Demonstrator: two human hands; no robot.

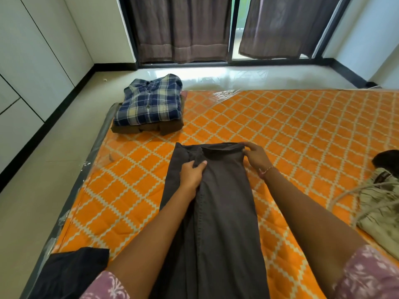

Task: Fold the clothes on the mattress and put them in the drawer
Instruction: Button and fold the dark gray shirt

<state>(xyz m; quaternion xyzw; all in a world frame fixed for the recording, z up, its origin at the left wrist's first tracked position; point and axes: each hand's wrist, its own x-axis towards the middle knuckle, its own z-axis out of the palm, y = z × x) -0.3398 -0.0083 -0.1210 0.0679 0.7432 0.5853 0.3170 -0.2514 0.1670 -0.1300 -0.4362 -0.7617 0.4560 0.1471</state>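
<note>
My dark grey pants (218, 203) lie flat and long on the orange mattress (302, 134), right in front of me, with the top end far from me. My left hand (192, 175) pinches a bunch of cloth near the middle of the top part. My right hand (255, 157) grips the top right corner, fingers curled round the edge. The pants look soft and floppy, and I think they are a bit thick, so they will bend easily but may slide out of line. I think the best place to hold them is at the top band and the side seams. A folded blue checked shirt (151, 102) sits on a brown folded thing (146, 128) at the far left corner. I can read no labels or words anywhere.
</note>
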